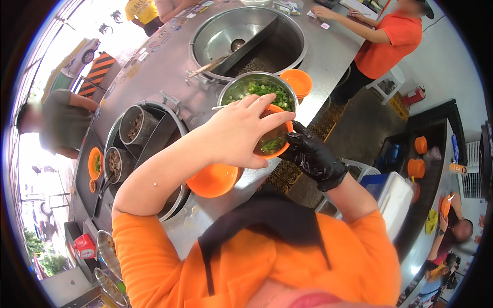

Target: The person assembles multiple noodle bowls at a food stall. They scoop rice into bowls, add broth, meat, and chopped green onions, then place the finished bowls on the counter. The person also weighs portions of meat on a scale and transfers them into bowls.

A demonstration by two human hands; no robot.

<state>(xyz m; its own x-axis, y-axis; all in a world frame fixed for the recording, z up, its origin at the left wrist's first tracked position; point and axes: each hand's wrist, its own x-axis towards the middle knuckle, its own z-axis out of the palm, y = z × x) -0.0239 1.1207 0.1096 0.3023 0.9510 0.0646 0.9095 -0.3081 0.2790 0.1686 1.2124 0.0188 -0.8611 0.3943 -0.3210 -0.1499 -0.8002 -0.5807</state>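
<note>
My right hand (314, 155), in a black glove, grips the right side of an orange bowl (285, 149). Brown liquid and chopped green onion show inside it, and the bowl is tilted toward me. Over its left side stretches my bare left hand (246, 126), fingers spread and thumb apart; whether it touches the rim I cannot tell. Just beyond the hands stands a metal bowl (264, 77) of chopped green onion, partly hidden by my left hand. Another orange bowl (213, 179) sits below my left forearm.
A large divided pot (197, 43) with a ladle (236, 45) is set into the metal counter (154, 66). Orange bowls (297, 83) stand beside it. At left, a second pot holds metal containers (137, 126) of chopped food. A person in orange (385, 43) works at far right.
</note>
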